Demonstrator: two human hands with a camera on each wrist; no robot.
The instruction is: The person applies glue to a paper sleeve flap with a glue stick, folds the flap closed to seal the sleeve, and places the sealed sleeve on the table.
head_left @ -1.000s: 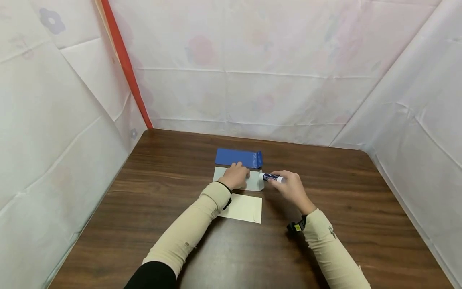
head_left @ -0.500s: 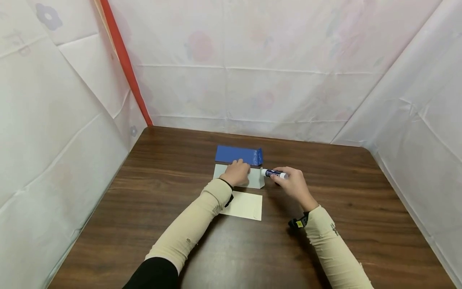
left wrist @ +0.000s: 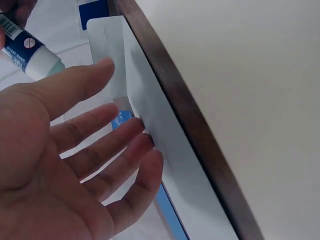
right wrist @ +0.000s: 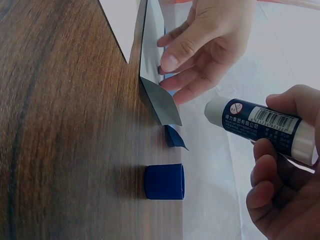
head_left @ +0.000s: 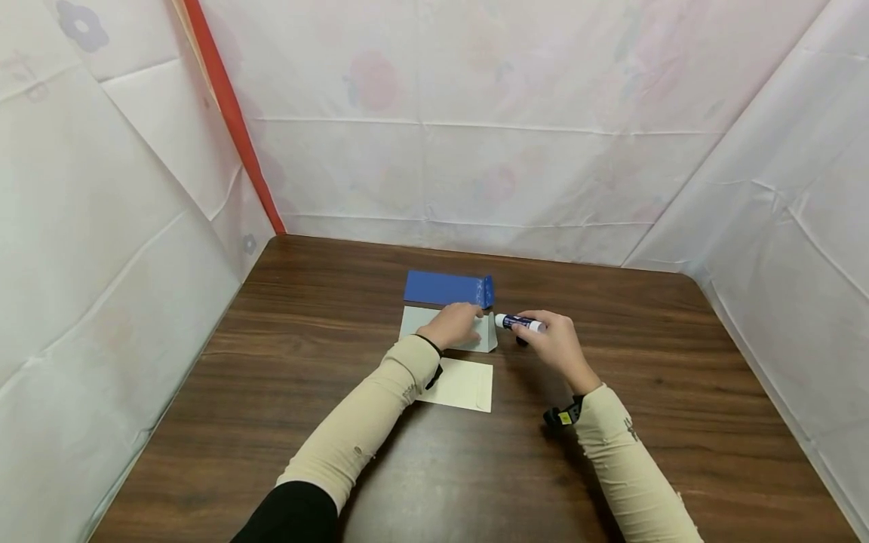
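My right hand (head_left: 555, 345) holds a glue stick (right wrist: 260, 125) between thumb and fingers, its bare white end pointing left. That end is just right of the raised flap (right wrist: 162, 102) of a pale grey-green envelope (head_left: 413, 320). Over this envelope is my left hand (head_left: 452, 326), fingers loosely bent and spread, with fingertips (left wrist: 145, 131) right by the paper in the left wrist view. Nothing is pinched between its thumb and fingers. The glue stick's blue cap (right wrist: 165, 181) stands on the table beyond the flap, partly hidden by my right hand in the head view.
A blue envelope (head_left: 441, 287), its flap end streaked white, lies behind the grey-green one. Nearer me is a cream envelope (head_left: 462, 385), partly covered by my left wrist. The brown wooden table (head_left: 271, 362) meets hanging white sheets (head_left: 434, 173) at the back and sides.
My left hand has shifted right along the grey-green envelope toward its flap, and its fingers have spread. The glue stick has moved slightly right, away from the flap.
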